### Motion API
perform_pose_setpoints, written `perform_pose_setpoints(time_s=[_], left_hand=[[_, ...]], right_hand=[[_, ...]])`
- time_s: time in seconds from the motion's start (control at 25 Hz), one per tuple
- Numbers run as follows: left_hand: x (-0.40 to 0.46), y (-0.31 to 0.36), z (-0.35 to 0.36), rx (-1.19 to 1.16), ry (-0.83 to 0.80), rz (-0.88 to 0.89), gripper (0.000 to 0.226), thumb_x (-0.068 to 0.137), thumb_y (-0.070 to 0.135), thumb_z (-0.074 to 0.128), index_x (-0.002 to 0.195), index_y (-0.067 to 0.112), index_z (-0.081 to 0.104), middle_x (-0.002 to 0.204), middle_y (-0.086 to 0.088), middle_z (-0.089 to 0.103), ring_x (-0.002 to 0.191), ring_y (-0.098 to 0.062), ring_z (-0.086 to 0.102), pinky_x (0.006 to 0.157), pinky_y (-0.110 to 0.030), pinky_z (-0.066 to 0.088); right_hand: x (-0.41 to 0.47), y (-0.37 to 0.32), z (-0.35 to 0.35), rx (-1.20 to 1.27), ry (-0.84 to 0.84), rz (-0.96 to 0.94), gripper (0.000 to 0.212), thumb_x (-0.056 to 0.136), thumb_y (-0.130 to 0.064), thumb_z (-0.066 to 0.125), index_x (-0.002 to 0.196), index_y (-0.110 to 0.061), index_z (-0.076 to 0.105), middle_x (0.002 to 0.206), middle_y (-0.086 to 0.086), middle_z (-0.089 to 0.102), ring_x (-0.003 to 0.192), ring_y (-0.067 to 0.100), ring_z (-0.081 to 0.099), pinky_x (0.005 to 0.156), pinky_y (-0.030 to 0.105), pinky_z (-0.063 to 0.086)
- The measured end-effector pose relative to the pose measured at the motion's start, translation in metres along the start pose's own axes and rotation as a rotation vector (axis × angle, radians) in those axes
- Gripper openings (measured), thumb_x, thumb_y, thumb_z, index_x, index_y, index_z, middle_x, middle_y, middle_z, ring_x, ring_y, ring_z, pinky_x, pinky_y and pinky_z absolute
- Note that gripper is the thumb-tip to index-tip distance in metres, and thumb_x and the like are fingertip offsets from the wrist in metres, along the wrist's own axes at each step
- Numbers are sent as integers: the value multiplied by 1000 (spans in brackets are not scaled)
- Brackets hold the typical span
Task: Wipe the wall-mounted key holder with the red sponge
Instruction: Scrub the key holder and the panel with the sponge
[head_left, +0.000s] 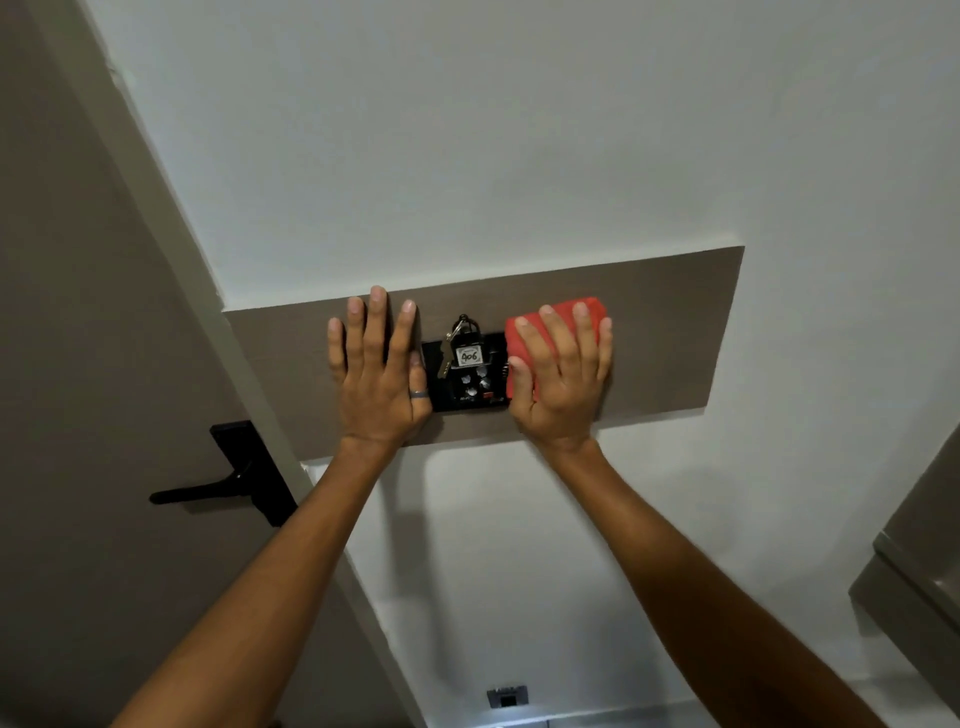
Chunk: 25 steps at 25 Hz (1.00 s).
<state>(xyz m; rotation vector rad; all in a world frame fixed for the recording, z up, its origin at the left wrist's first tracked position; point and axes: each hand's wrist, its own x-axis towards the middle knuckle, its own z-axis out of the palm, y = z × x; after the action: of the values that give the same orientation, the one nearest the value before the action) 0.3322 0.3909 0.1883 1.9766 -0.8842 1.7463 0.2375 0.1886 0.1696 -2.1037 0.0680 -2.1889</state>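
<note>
The key holder is a black panel (470, 387) set in a long brown wooden board (670, 322) on the white wall. A key bunch with a tag marked 406 (467, 349) hangs on it. My right hand (563, 374) presses the red sponge (524, 332) flat against the board, just right of the black panel and overlapping its right edge. My left hand (376, 371) lies flat on the board at the panel's left edge, fingers spread, a ring on the thumb, holding nothing.
A brown door with a black lever handle (223, 480) stands to the left of the board. A wall socket (508, 697) sits low on the wall. A grey cabinet edge (914, 561) juts in at the right.
</note>
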Motion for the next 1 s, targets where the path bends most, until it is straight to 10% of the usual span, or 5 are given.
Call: perform_pose_setpoints(time_s=[0.28, 0.52, 0.8, 1.0], left_hand=[[-1, -1, 0, 25, -15, -12, 60, 107, 27, 37, 165, 19, 28, 172, -13, 23, 164, -26, 6, 134, -48, 4], [0, -1, 0, 25, 6, 7, 59, 107, 28, 35, 165, 18, 29, 167, -19, 32, 164, -25, 5, 135, -46, 5], [5, -7, -14, 42, -65, 44, 58, 106, 28, 36, 163, 16, 32, 167, -18, 35, 164, -22, 5, 134, -46, 4], [4, -11, -15, 65, -72, 85, 61, 106, 29, 38, 165, 19, 27, 171, -10, 26, 163, -23, 9, 135, -46, 6]], right_hand=[[-57, 23, -21, -29, -175, -260, 39, 110, -41, 50, 143, -20, 51, 150, 12, 47, 163, 35, 18, 129, 59, 22], [-13, 4, 5, 77, -130, -177, 43, 111, -37, 54, 150, -19, 52, 156, 11, 49, 157, 39, 33, 132, 63, 19], [-29, 39, -50, 182, -288, -355, 73, 82, 17, 75, 147, -6, 53, 151, 21, 56, 143, 52, 48, 117, 75, 39], [-21, -26, -26, 186, -196, -341, 61, 105, -23, 65, 160, -18, 40, 161, 15, 42, 161, 40, 24, 130, 67, 23]])
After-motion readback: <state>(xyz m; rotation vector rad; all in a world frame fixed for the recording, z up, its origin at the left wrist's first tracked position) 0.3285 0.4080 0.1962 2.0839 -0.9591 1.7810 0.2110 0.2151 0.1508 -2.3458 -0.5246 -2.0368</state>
